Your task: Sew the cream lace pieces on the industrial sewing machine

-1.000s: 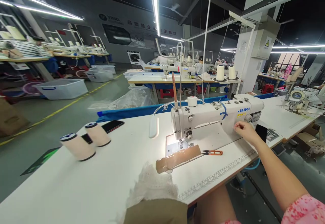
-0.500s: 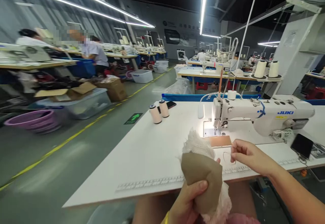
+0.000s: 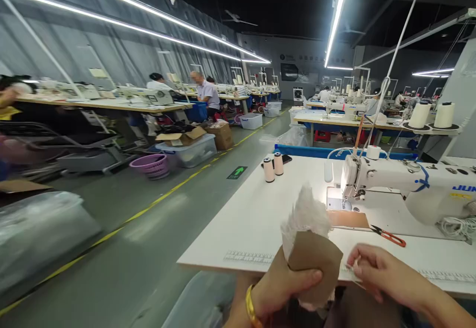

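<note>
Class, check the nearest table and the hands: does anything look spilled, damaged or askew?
The bundle in the left hand stands out: its white edge looks ragged, perhaps by design. On the table, nothing appears spilled; both pink spools stand upright.

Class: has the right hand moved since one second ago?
Yes: judged against the sewing machine, the right hand has moved left and nearer the table's front edge.

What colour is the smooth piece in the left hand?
The smooth piece in the left hand is brown, showing best in the head view.
</note>
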The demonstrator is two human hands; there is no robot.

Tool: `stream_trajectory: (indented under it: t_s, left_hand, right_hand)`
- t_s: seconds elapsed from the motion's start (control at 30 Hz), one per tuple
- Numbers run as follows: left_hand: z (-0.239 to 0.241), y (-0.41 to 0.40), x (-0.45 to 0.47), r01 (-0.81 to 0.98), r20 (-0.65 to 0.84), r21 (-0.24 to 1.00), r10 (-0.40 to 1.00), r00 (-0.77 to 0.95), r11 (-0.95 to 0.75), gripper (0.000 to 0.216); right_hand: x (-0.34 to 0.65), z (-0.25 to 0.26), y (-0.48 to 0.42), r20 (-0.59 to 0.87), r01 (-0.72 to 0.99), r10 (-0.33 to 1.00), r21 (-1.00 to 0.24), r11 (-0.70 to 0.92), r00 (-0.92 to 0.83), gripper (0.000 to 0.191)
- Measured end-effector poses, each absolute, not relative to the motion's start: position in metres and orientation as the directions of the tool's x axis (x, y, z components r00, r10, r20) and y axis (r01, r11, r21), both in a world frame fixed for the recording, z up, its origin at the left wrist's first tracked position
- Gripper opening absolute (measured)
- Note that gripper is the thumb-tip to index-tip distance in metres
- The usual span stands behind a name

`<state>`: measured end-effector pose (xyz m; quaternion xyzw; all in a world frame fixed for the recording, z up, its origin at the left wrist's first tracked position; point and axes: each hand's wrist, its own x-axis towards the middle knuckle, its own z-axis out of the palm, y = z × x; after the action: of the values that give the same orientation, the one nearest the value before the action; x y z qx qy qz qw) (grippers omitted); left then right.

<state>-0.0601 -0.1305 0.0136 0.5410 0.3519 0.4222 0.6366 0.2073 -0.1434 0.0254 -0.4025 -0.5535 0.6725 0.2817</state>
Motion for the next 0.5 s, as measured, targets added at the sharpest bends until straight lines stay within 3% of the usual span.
stream_trajectory:
  t_s: [0.03, 0.1, 0.2, 0.27, 0.37, 0.43, 0.5]
  left_hand:
    - [0.025, -0.127, -0.065, -0.026, 0.047, 0.999, 0.917, 0.396, -0.04, 0.053]
    - [0.045, -0.123, -0.071, 0.253, 0.135, 0.936, 0.914, 0.382, -0.244, 0.049]
    - [0.059, -0.12, -0.068, 0.563, 0.248, 0.663, 0.854, 0.458, -0.494, 0.049]
    - [0.058, -0.118, -0.062, 0.636, 0.247, 0.459, 0.777, 0.579, -0.62, 0.041]
    - [0.055, -0.114, -0.056, 0.684, 0.194, 0.245, 0.726, 0.66, -0.688, 0.034]
    - [0.058, -0.112, -0.056, 0.733, 0.146, 0.19, 0.757, 0.637, -0.653, 0.036]
    - [0.066, -0.109, -0.058, 0.783, 0.124, 0.189, 0.806, 0.579, -0.592, 0.042]
  right_hand:
    - [0.211, 0.027, -0.146, -0.247, 0.149, 0.791, -0.969, -0.196, -0.559, 0.042]
    - [0.218, 0.035, -0.148, -0.184, 0.074, 0.826, -0.982, -0.172, -0.533, 0.045]
    - [0.221, 0.054, -0.146, -0.006, -0.276, 0.949, -0.956, -0.098, -0.315, 0.042]
    - [0.221, 0.066, -0.146, 0.037, -0.327, 0.967, -0.944, -0.048, -0.251, 0.055]
    - [0.221, 0.071, -0.153, 0.104, -0.021, 0.934, -0.994, 0.103, -0.342, 0.068]
    - [0.218, 0.064, -0.16, 0.188, 0.248, 0.876, -0.914, 0.322, -0.444, 0.065]
    - [0.209, 0.052, -0.165, 0.233, 0.371, 0.824, -0.806, 0.461, -0.516, 0.06]
